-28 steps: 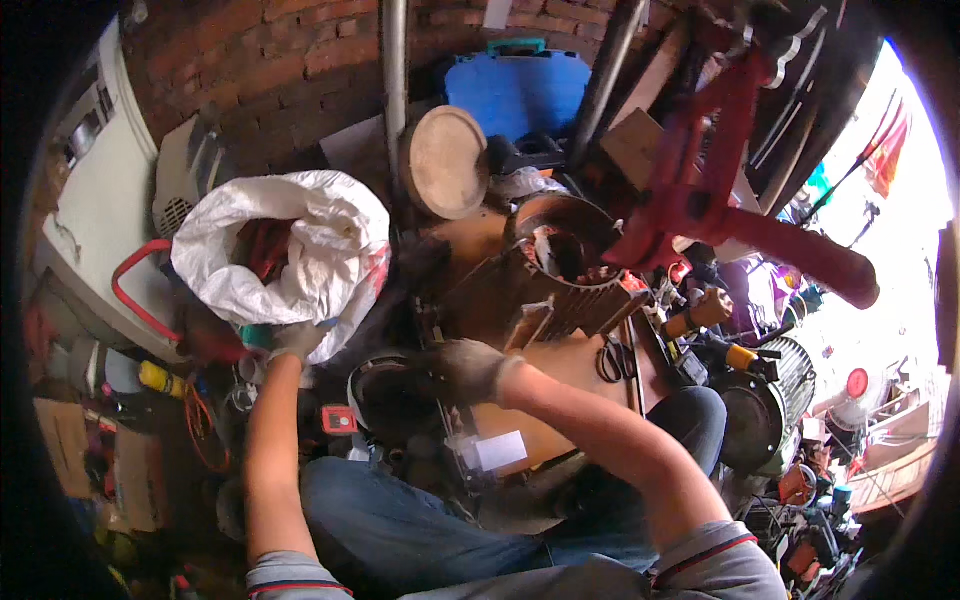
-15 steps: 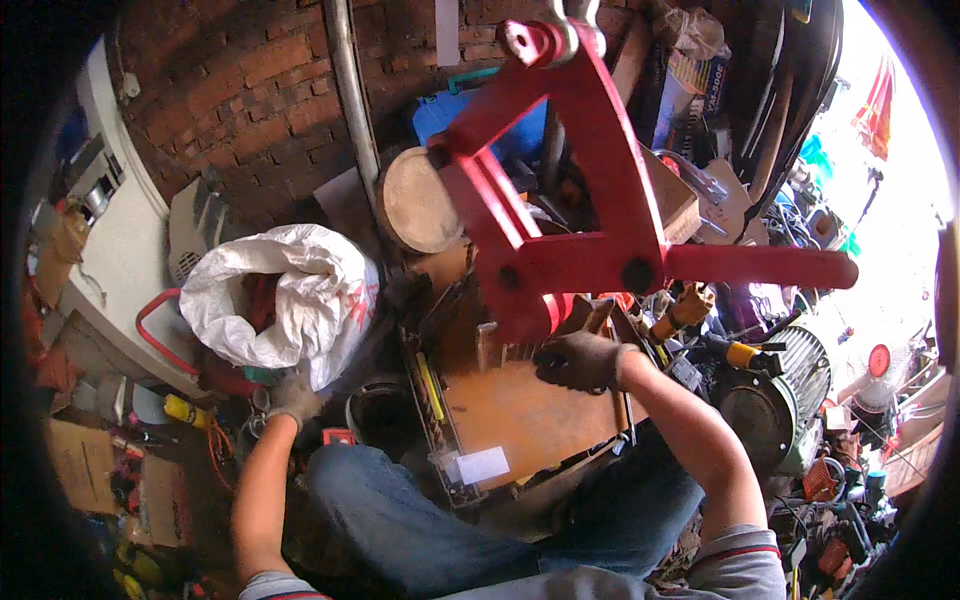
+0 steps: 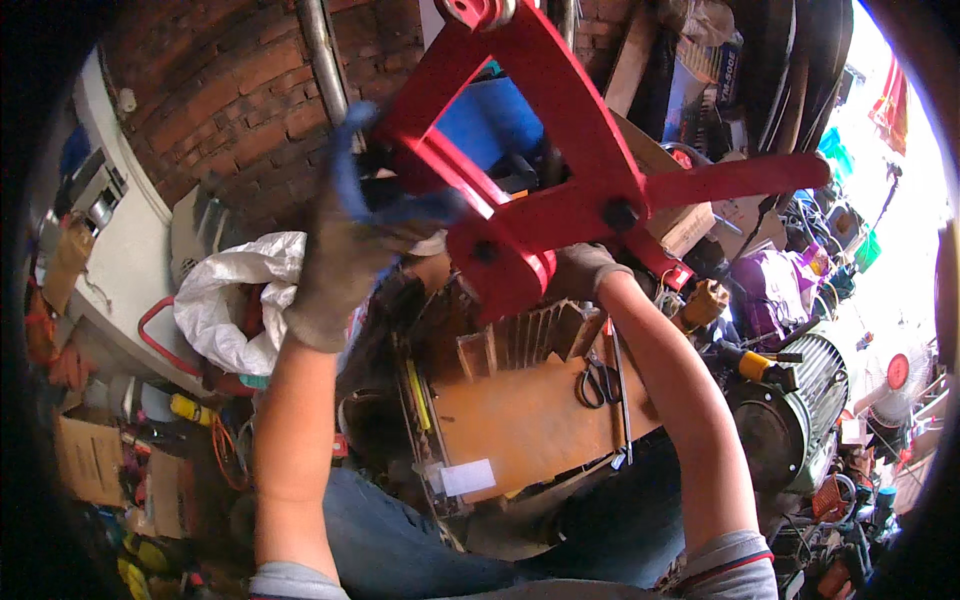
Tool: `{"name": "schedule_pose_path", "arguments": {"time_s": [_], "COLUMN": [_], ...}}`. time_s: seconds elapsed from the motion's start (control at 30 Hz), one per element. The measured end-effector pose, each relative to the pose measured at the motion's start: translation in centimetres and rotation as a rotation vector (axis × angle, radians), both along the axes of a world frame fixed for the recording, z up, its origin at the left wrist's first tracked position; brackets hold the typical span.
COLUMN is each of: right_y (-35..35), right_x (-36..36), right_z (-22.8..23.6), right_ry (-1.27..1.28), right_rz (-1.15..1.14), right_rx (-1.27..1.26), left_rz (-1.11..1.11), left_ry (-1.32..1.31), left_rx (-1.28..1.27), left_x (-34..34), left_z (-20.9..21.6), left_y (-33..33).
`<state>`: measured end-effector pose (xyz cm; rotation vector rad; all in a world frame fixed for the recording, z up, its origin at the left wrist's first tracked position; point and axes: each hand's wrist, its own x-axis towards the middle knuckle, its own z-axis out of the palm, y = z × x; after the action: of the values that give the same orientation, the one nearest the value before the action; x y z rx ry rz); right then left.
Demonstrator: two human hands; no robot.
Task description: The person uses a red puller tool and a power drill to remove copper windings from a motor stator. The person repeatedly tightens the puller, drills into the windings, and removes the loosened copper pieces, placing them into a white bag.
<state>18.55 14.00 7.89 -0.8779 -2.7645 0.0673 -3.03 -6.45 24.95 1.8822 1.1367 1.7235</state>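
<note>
A red steel linkage (image 3: 570, 110) hangs from a metal shackle (image 3: 482, 10) in front of me, with a long red bar sticking out to the right. My left hand (image 3: 335, 250), in a grey glove with blue fingertips, is raised at the linkage's left side. Its thumb and finger are spread apart, though blurred. Whether it touches the red metal I cannot tell. My right hand (image 3: 585, 270), also gloved, is behind the lower end of the linkage, which hides its fingers. Below, a ribbed metal piece (image 3: 520, 340) and black-handled scissors (image 3: 600, 382) lie on an orange-brown board (image 3: 520, 430).
A white woven sack (image 3: 215, 310) stands open at the left beside a red curved handle. White paper (image 3: 467, 477) lies on the board's near edge. An electric motor (image 3: 815, 400) and a fan (image 3: 895, 372) are on the right, among piled tools and cables. Behind is a blue container (image 3: 490, 120).
My left hand has risen from beside the sack to the linkage. My right hand has moved up behind its lower end. The linkage appears shifted left and up, and the scissors now show.
</note>
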Motion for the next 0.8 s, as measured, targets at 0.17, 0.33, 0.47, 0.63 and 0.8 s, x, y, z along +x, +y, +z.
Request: {"name": "schedule_pose_path", "arguments": {"time_s": [0.17, 0.33, 0.47, 0.63, 0.8], "right_y": [2.0, 2.9, 2.3, 2.6, 4.8], "right_x": [-2.7, -1.0, -1.4, -1.6, 0.7], "right_z": [-1.5, -2.7, -4.0, -4.6, -3.8], "right_ry": [-0.102, -0.105, -0.054, 0.051, 0.278], "right_rz": [-0.038, -0.087, -0.065, -0.056, -0.187], "right_rx": [-0.030, -0.118, -0.192, -0.269, -0.407], "left_rz": [0.173, 0.275, 0.251, 0.382, 0.385], "left_ry": [-0.055, -0.100, 0.325, 0.436, 0.431], "left_rx": [-0.138, 0.464, 0.524, 0.416, 0.372], "left_x": [0.0, 3.1, 6.1, 7.5, 9.4], "left_z": [-3.0, -2.2, -2.1, -5.0, -4.5], "left_y": [6.1, 8.8, 8.4, 9.9, 11.2]}}
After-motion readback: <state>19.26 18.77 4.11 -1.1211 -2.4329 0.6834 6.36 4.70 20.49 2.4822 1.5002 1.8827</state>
